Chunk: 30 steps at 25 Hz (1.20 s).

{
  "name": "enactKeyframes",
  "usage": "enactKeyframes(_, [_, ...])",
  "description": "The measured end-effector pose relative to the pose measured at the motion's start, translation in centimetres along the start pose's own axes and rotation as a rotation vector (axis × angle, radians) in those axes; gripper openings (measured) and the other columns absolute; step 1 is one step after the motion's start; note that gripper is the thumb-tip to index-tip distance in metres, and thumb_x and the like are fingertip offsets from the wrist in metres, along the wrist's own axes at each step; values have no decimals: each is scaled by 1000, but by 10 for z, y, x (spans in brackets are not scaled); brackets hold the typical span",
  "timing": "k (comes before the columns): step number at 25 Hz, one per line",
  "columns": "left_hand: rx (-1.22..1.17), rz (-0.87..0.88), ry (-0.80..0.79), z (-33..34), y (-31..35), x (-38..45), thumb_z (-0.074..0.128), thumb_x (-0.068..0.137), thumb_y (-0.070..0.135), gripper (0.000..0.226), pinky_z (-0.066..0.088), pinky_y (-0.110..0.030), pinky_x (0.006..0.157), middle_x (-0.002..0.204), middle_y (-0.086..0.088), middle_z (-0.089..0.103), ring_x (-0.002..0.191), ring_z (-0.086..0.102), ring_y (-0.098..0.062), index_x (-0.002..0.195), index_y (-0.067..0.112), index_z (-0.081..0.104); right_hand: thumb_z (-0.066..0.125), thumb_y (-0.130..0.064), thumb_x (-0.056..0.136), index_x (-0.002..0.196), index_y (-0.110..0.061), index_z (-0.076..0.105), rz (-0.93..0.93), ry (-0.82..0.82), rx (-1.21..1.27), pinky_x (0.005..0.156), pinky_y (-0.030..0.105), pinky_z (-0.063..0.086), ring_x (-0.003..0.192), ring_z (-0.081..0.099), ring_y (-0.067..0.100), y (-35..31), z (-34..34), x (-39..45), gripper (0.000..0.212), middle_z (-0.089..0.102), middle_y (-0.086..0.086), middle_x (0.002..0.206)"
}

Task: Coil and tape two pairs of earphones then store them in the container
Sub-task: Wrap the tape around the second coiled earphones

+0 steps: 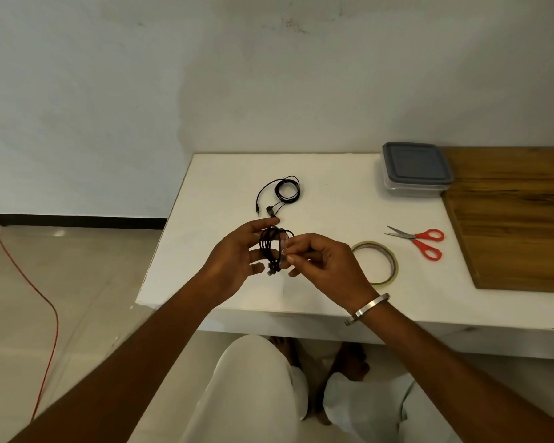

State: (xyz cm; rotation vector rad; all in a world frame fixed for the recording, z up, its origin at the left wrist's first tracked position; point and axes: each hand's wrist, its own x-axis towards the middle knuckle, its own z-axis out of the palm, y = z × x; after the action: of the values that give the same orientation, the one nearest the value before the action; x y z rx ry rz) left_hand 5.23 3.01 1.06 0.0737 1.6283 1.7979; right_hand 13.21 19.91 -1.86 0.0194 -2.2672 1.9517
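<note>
My left hand (237, 254) holds a coiled black pair of earphones (271, 249) above the white table, the loops standing upright between its fingers and thumb. My right hand (323, 260) pinches a short clear strip of tape (284, 247) against the right side of that coil. A second black pair of earphones (283, 195) lies coiled on the table farther back, its plug and earbuds trailing to the left. The grey-lidded clear container (416, 169) stands shut at the back right.
A roll of clear tape (386, 262) lies flat just right of my right hand. Red-handled scissors (421, 243) lie beyond it. A wooden board (518, 219) covers the table's right end. The white table's (333, 203) front edge runs below my wrists.
</note>
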Motion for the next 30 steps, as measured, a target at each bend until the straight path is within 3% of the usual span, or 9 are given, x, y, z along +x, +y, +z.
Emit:
enactKeyframes(4, [24,7,-7,2,0,-4,52,92,36,31,39,-30,68,109,0,68,79,58,-17,119,24,63,62,-1,87,100,2,66,-3,-21,23,68,26,59,83,72,16,1,0,-2,13,69,6,108])
enactKeyframes(7, [110,38,-22,2,-1,-4,66,83,23,41,45,-24,64,108,4,68,76,61,-10,123,26,59,61,-1,88,99,3,64,6,-18,28,67,30,59,79,72,18,0,-2,-3,12,70,7,103])
enactKeyframes(10, [158,64,-45,-2,-2,-2,55,93,3,42,48,-26,67,115,1,69,75,62,-10,130,22,54,59,0,89,96,4,62,23,2,63,64,32,59,76,73,21,-1,-3,-3,9,69,6,103])
enactKeyframes(13, [301,98,-68,-5,-1,-1,51,96,4,41,45,-31,75,121,4,67,81,63,-12,132,23,52,58,-2,89,95,3,60,53,-36,30,62,30,59,75,73,20,-1,-4,-1,7,70,6,101])
enactKeyframes(19, [404,142,-126,-5,2,-2,53,96,6,43,44,-30,78,127,7,64,88,66,-9,134,27,51,60,-5,89,95,-1,62,91,-91,-18,65,33,59,71,72,23,-2,-6,0,8,72,7,88])
enactKeyframes(25, [286,102,-95,-3,0,-2,58,93,7,42,48,-33,77,121,0,67,79,66,-15,131,23,54,59,-9,91,99,-8,63,62,-161,-37,68,32,59,74,72,22,-3,-11,-2,10,72,12,92])
enactKeyframes(30, [199,78,-34,2,-3,-1,64,88,5,41,53,-22,65,114,-4,70,82,67,-17,127,19,58,60,-6,89,98,-5,62,-42,-220,-130,67,34,60,78,71,17,-6,-11,-4,9,66,1,100])
